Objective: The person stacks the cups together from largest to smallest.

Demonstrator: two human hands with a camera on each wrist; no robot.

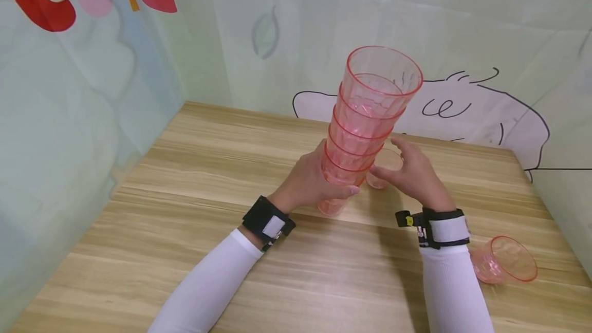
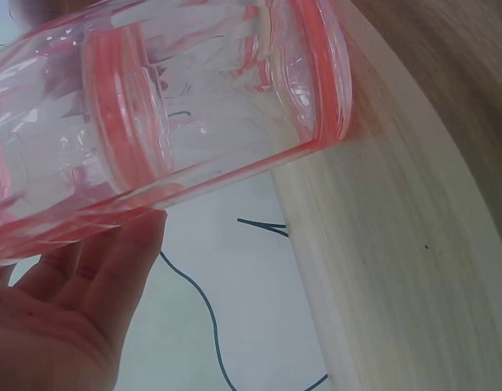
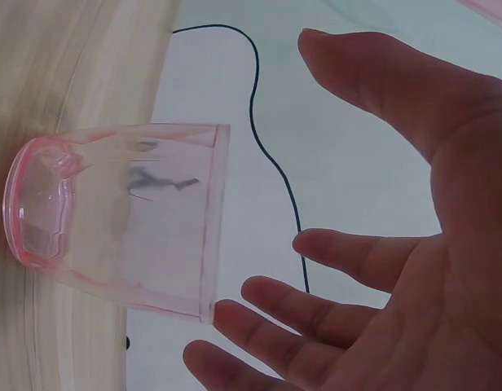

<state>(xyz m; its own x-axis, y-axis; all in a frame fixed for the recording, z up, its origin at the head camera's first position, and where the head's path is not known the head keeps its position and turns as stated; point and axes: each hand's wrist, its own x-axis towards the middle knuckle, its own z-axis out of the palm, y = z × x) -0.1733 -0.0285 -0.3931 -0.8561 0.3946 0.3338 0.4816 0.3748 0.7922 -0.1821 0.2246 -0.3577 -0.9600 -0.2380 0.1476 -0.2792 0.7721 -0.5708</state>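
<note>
A tilted stack of several clear pink plastic cups [image 1: 363, 122] is gripped low down by my left hand [image 1: 310, 179], above the table. In the left wrist view the stack's lower end [image 2: 218, 106] shows, with the fingers along its side. My right hand [image 1: 411, 173] is spread beside the stack, its thumb and fingers apart and holding nothing. Just beyond it, a single pink cup [image 3: 145, 220] stands upright on the table, apart from the palm in the right wrist view; the stack and right hand partly cover it in the head view.
Another pink cup [image 1: 506, 261] lies on its side at the right, by my right forearm. The wooden table [image 1: 185, 209] runs back to a printed cloth wall [image 1: 259, 45] with cartoon outlines and large letters at the left.
</note>
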